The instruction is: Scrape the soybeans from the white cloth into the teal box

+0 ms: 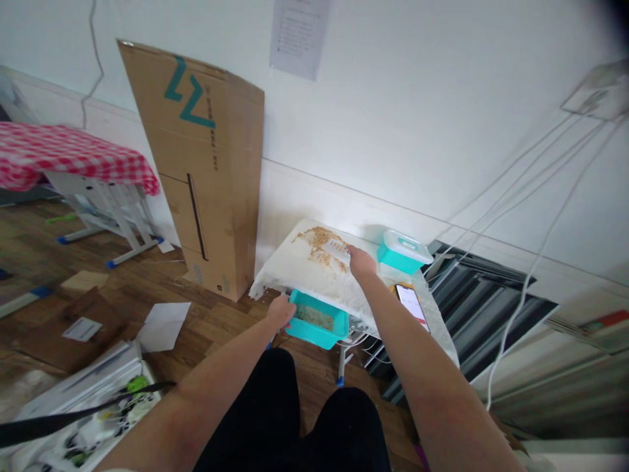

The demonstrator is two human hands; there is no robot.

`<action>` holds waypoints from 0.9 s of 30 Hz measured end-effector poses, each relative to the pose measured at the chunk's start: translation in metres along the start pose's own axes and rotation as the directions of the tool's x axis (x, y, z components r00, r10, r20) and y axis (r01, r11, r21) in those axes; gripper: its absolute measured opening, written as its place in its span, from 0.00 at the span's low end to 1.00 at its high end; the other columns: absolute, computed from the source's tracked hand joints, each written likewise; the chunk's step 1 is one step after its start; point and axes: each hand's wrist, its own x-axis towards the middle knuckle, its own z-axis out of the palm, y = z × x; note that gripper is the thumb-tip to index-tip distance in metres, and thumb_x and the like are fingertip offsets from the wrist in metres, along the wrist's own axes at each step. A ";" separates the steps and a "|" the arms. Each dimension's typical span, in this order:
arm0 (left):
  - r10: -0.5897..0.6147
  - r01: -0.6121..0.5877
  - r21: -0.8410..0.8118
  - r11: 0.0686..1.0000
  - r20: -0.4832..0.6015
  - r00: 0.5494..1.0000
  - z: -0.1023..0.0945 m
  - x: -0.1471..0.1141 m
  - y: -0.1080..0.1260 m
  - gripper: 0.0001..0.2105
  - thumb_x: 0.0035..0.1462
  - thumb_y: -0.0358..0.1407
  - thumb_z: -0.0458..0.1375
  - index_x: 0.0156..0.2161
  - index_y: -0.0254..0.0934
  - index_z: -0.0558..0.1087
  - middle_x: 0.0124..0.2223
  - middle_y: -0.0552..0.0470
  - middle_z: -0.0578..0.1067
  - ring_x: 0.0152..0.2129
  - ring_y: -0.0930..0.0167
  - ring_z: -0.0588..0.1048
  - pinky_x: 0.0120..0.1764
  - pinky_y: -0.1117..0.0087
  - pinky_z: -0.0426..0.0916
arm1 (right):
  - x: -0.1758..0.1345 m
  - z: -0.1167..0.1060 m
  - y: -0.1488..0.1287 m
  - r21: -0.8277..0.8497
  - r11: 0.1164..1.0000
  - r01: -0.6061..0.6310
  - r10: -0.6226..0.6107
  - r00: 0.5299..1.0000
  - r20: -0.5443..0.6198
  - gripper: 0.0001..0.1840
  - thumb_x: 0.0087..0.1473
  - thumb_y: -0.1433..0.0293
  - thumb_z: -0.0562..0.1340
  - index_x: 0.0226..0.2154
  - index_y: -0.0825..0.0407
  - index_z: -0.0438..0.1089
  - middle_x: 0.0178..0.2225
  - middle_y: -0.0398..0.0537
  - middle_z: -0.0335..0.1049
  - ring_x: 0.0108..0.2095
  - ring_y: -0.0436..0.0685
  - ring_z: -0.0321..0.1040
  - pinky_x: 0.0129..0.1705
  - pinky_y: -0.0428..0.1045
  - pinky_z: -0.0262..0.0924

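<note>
Left grip (pixel 280 311) clasping tub (pixel 314 335), right grip (pixel 362 263) clasping tool (pixel 337 249)

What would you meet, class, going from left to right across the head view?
Red-and-white checked cloth → tall cardboard box → left hand → open teal tub → right hand → lidded teal box → white wall fitting with cables.
</note>
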 end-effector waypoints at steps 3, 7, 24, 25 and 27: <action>0.001 -0.001 0.003 1.000 0.003 1.000 0.001 0.001 0.000 0.13 0.54 0.31 0.51 0.43 0.31 0.72 0.41 0.39 0.79 0.20 0.69 0.77 0.20 0.75 0.65 | 0.006 0.007 -0.010 0.008 0.998 0.061 -0.061 0.996 0.068 0.29 0.63 0.74 0.45 0.64 0.44 0.56 0.56 0.51 0.68 0.53 0.57 0.67 0.52 0.51 0.61; 0.001 -0.001 0.014 1.000 0.009 1.000 0.001 0.002 0.001 0.13 0.53 0.31 0.51 0.43 0.31 0.73 0.40 0.40 0.79 0.19 0.69 0.77 0.20 0.75 0.65 | 0.007 0.016 -0.013 -0.011 0.993 0.118 -0.115 0.984 0.138 0.29 0.64 0.74 0.45 0.64 0.43 0.56 0.59 0.51 0.65 0.55 0.57 0.65 0.54 0.52 0.60; 0.004 -0.005 0.014 1.000 0.020 1.000 0.004 -0.002 0.001 0.11 0.54 0.32 0.52 0.42 0.32 0.72 0.40 0.41 0.79 0.19 0.70 0.77 0.20 0.76 0.65 | -0.046 0.004 -0.002 -0.069 0.983 0.172 -0.159 0.975 0.155 0.27 0.63 0.73 0.47 0.61 0.45 0.61 0.54 0.52 0.71 0.51 0.59 0.69 0.49 0.52 0.63; 0.000 0.000 0.012 1.000 0.021 1.000 0.004 -0.002 0.001 0.11 0.54 0.32 0.52 0.42 0.32 0.72 0.40 0.41 0.79 0.19 0.70 0.77 0.20 0.76 0.65 | -0.050 0.001 -0.002 -0.068 0.985 0.161 -0.149 0.976 0.157 0.26 0.63 0.72 0.47 0.61 0.45 0.61 0.53 0.53 0.71 0.50 0.60 0.70 0.48 0.52 0.63; -0.009 0.008 0.013 1.000 0.020 1.000 0.004 -0.003 0.002 0.11 0.54 0.33 0.52 0.41 0.31 0.72 0.39 0.40 0.79 0.19 0.69 0.77 0.19 0.75 0.65 | -0.057 -0.003 -0.004 -0.071 0.986 0.149 -0.135 0.977 0.164 0.25 0.63 0.70 0.47 0.60 0.45 0.63 0.52 0.53 0.72 0.50 0.60 0.70 0.47 0.52 0.64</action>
